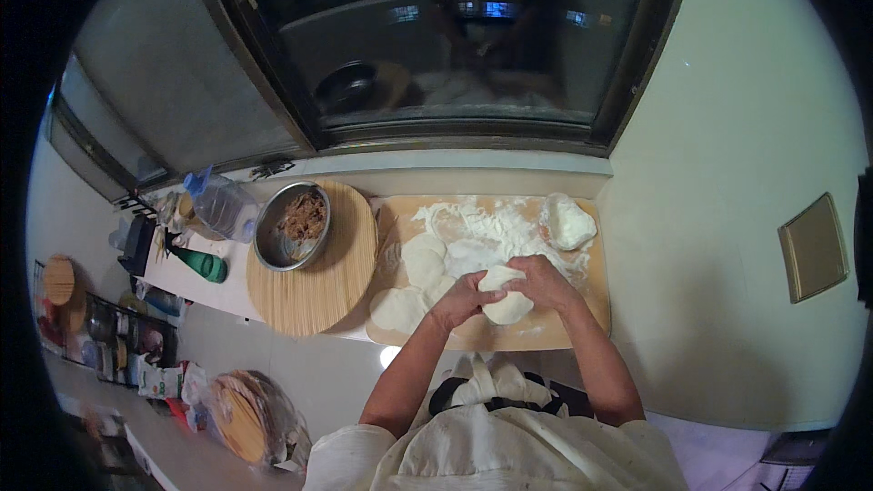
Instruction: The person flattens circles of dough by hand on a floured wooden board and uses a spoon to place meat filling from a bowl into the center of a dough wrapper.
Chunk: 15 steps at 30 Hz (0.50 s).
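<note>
A white piece of dough [508, 308] is held between both hands over the near part of a floured wooden board [573, 327]. My left hand [462, 301] grips its left side, thumb and fingers at the edge. On the right side, the fingers of my right hand [542, 281] curl over the dough's upper edge. Left of the hands lie several flattened dough rounds, among them a near one [397, 310] and a farther one [423, 256], partly overlapping. Loose flour [470, 221] covers the board's far half. An open bag of flour [570, 224] sits at the far right corner.
Left of the board, a steel bowl of minced filling [303, 218] stands on a round slatted wooden board [341, 293]. Beyond are a large plastic bottle [222, 208] and a green bottle [201, 264]. A window [464, 136] rises behind, and a wall [709, 232] bounds the right.
</note>
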Available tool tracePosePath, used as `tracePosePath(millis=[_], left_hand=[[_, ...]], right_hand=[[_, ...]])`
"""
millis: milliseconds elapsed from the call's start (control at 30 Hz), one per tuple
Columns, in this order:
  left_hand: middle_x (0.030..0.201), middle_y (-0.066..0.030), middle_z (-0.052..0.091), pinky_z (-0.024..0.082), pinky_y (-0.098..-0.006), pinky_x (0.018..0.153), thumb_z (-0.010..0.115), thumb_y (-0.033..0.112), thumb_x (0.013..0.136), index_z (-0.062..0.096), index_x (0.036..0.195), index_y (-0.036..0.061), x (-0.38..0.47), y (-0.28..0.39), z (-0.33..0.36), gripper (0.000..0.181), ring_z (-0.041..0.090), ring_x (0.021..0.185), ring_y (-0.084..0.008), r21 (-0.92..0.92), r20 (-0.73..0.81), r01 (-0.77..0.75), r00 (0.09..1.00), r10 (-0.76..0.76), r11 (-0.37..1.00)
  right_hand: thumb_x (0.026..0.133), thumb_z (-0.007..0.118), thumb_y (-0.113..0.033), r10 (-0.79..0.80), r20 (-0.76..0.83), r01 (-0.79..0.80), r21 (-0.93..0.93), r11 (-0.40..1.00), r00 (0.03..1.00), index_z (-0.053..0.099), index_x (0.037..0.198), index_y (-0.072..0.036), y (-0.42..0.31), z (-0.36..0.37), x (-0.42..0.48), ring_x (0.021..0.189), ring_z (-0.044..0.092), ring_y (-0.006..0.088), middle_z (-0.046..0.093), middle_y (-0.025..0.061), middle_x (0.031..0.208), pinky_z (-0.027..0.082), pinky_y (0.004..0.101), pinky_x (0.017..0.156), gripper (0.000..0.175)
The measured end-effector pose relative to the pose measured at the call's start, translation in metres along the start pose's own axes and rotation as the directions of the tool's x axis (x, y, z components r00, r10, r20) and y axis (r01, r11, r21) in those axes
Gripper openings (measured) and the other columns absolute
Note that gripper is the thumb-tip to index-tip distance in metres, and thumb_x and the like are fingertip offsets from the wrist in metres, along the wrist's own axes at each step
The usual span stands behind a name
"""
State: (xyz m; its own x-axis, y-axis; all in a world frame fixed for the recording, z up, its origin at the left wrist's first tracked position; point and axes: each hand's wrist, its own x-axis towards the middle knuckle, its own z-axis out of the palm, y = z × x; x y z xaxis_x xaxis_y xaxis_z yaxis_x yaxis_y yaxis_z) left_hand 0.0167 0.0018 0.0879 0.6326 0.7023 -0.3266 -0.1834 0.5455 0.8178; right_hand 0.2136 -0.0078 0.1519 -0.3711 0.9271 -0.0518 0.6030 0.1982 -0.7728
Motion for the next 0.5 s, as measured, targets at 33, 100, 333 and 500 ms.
tracePosePath(millis=[33,100,333,500], left_hand=[[0.106,-0.0047,0.065,0.053,-0.0275,0.074,0.070,0.008,0.082,0.059,0.117,0.0043,-0.002,0.000,-0.001,0.037,0.063,0.089,-0.0120,0.031,-0.096,-0.043,0.994,0.046,0.999],[0.101,-0.0040,0.067,0.053,-0.0269,0.071,0.069,0.008,0.082,0.063,0.112,0.0055,-0.008,0.004,0.005,0.031,0.064,0.082,-0.0114,0.099,-0.278,-0.123,0.949,0.146,0.987],[0.095,-0.0037,0.067,0.051,-0.0237,0.069,0.071,0.009,0.081,0.064,0.109,0.0001,-0.031,0.015,0.011,0.030,0.062,0.080,-0.0096,0.132,-0.200,-0.186,0.957,0.210,0.974],[0.097,-0.0028,0.067,0.051,-0.0246,0.071,0.068,0.011,0.084,0.063,0.111,0.0000,-0.016,0.009,0.005,0.030,0.061,0.083,-0.0092,0.193,-0.198,-0.262,0.933,0.299,0.945]], right_hand=[[0.077,0.070,-0.007,0.042,-0.056,-0.028,0.236,0.971,0.998,0.063,0.103,0.001,0.005,0.005,0.001,0.080,0.063,0.0150,0.067,0.0100,0.087,0.050,0.0300,0.071,0.028],[0.078,0.070,-0.005,0.157,-0.124,-0.038,0.653,0.756,0.980,0.064,0.100,0.002,0.017,0.019,0.001,0.079,0.062,0.0118,0.067,0.0072,0.085,0.050,0.0270,0.068,0.023],[0.078,0.072,-0.005,0.119,-0.013,-0.113,0.222,0.969,0.993,0.066,0.094,0.001,-0.007,0.005,0.000,0.067,0.056,0.0065,0.064,0.0002,0.076,0.047,0.0233,0.061,0.018],[0.077,0.072,-0.006,0.121,-0.124,-0.032,0.554,0.832,0.985,0.066,0.093,0.001,0.015,0.021,0.001,0.068,0.057,0.0080,0.064,0.0007,0.075,0.047,0.0242,0.062,0.019]])
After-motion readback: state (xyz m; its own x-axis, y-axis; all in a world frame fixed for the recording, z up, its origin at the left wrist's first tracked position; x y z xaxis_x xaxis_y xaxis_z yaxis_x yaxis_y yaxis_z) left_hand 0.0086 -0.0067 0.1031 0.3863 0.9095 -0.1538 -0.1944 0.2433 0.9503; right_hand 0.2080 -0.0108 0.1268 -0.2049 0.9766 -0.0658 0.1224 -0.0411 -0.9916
